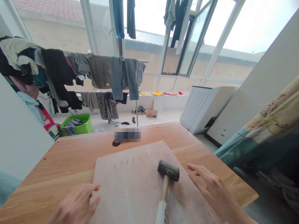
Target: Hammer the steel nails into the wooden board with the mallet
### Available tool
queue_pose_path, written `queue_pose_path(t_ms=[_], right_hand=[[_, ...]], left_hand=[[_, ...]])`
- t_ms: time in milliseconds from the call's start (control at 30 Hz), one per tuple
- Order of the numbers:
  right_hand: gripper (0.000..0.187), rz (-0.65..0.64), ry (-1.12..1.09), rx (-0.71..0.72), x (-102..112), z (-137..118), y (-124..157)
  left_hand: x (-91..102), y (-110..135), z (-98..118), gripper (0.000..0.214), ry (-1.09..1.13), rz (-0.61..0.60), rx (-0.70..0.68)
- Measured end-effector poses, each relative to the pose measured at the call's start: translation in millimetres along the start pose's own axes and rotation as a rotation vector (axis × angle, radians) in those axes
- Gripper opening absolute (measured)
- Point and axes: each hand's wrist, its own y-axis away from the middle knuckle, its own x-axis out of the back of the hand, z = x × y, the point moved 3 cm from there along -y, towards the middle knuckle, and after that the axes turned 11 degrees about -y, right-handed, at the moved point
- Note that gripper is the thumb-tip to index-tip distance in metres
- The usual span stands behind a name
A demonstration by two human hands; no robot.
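A pale wooden board (137,186) lies on the desk in front of me, with a row of several nails (133,158) standing up near its far edge. On the board's right half rests a rubber mallet (168,170), its black head away from me and its white grip towards me. My left hand (78,199) is at the board's left edge, thumb and fingers apart, holding nothing. Over by the right edge is my right hand (207,183), also empty, its fingers stretched out. Neither hand touches the mallet.
The wooden desk (70,155) extends around the board; a blurred-out item (127,135) lies at its far side. Beyond stand a laundry rack with clothes (100,71), a green basket (78,124) and a white appliance (203,105). A curtain (263,121) hangs at right.
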Motion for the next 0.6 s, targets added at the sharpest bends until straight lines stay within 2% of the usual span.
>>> queue_pose_path(t_ms=[167, 267, 367, 533, 600], right_hand=[[0.027, -0.159, -0.226, 0.105, -42.4, -29.6, -92.2], [0.028, -0.345, -0.222, 0.136, -67.5, -39.7, -123.8], [0.019, -0.412, -0.165, 0.177, -77.3, -47.4, -135.3], [0.021, -0.367, -0.152, 0.201, -76.2, -60.2, -138.0], [0.02, -0.405, -0.144, 0.214, -79.3, -65.9, -138.1]], left_hand=[[-22.7, -60.9, 10.5, 0.034, 0.243, -0.193, 0.157], [-39.1, -83.9, 17.4, 0.03, 0.363, -0.269, 0.172], [-45.1, -90.0, 19.5, 0.022, 0.448, -0.293, 0.158], [-37.5, -91.4, 11.6, 0.026, 0.412, -0.164, 0.266], [-38.6, -94.6, 13.9, 0.026, 0.431, -0.185, 0.242]])
